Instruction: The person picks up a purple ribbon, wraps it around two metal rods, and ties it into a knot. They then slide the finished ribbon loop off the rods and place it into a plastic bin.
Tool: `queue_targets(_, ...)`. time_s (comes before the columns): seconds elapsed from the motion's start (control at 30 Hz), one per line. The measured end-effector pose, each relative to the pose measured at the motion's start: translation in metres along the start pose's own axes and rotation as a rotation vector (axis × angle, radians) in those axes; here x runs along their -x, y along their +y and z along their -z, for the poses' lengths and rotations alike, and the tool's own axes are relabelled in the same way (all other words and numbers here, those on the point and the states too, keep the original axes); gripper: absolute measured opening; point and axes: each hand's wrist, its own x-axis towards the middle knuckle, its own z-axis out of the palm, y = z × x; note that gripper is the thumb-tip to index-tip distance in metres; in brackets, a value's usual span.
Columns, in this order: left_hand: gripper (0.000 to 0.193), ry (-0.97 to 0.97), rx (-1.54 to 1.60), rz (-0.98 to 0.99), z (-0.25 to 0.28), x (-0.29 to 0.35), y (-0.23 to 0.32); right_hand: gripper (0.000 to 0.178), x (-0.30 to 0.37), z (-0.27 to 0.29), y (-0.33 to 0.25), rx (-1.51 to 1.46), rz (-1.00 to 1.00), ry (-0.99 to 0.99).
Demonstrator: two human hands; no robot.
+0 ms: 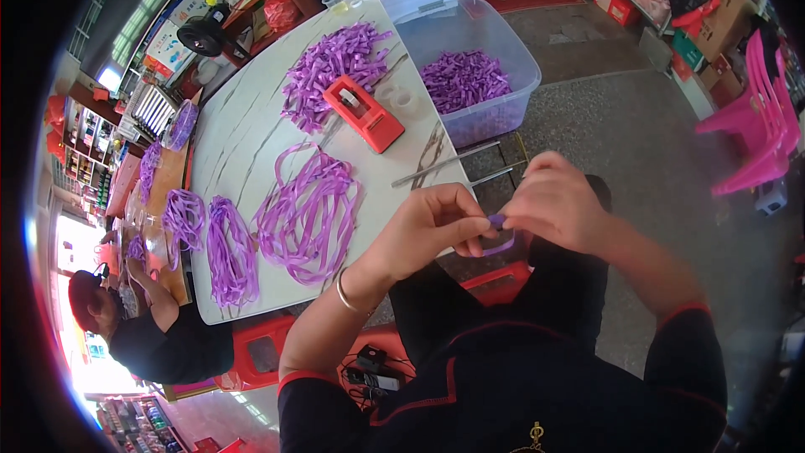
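Note:
Just off the table's right edge, my two hands meet over my lap around a small purple ribbon loop (501, 245). My left hand (438, 226) pinches it between thumb and forefinger. From the right, my right hand (555, 203) closes its fingertips on the same ribbon; part of it is hidden by the fingers. On the marble-patterned table (243, 130) lie a loose heap of long purple ribbons (312, 214) and a bundle of ribbons (231, 252). Farther back, a red tape dispenser (365, 115) stands beside a pile of short purple ribbon pieces (335, 71).
A clear plastic bin (478, 38) holding more short purple pieces stands past the table's right edge. Two metal rods (444, 165) jut out near my hands. At the left, another person (151, 319) sits at a wooden table with ribbons. Pink chairs (759, 117) stand at the right.

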Motion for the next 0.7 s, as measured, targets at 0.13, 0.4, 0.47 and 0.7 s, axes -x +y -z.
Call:
queue_targets(0.13,0.005,-0.037,0.549,0.365,-0.001,-0.006,-0.008,0.028,0.0,0.007,0.003,0.632,0.374,0.141)
queue_targets(0.4,0.006,0.047,-0.168,0.079,0.001,-0.009,-0.01,0.036,-0.013,0.018,0.017,-0.277,-0.292,-0.147)
queue_targets(0.47,0.006,0.048,-0.32,0.014,0.002,-0.009,-0.009,0.035,-0.017,0.018,0.018,-0.35,-0.317,-0.173)
queue_targets(0.7,0.01,-0.076,0.555,0.421,0.008,-0.008,-0.027,0.021,-0.023,0.021,0.013,0.34,0.205,-0.056)
